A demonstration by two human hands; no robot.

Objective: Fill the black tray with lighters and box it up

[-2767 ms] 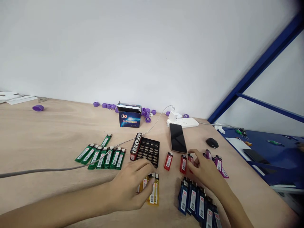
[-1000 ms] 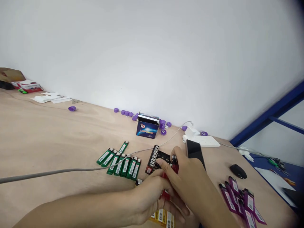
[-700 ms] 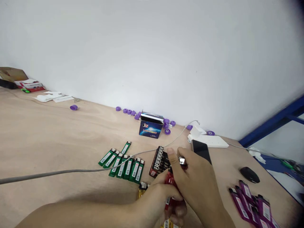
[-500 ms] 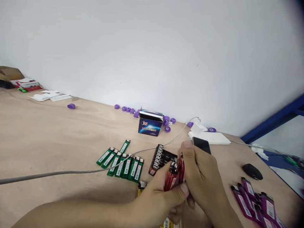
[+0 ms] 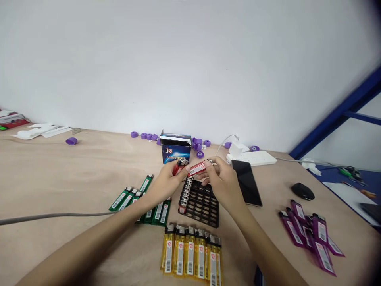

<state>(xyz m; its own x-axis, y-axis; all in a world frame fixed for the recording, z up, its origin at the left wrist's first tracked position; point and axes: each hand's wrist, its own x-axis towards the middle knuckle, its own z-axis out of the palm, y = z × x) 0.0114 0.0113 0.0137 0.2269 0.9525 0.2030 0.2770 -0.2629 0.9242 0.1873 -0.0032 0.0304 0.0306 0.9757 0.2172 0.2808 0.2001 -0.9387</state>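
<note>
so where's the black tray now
In the head view, the black tray lies in the lower half, slightly right of centre, between the green lighters on its left and the phone on its right, just beyond the yellow lighters.

A red plastic lighter with a white barcode label [image 5: 197,169] is held aslant near the far edge of a black plastic grid tray [image 5: 205,198], where metal-topped red lighters [image 5: 187,192] stand along one side.

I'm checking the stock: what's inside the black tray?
Inside the tray, one row of lighters stands at left; the nearest shows a red body. The other bodies are mostly hidden, and the right hand covers the far right corner.
</note>
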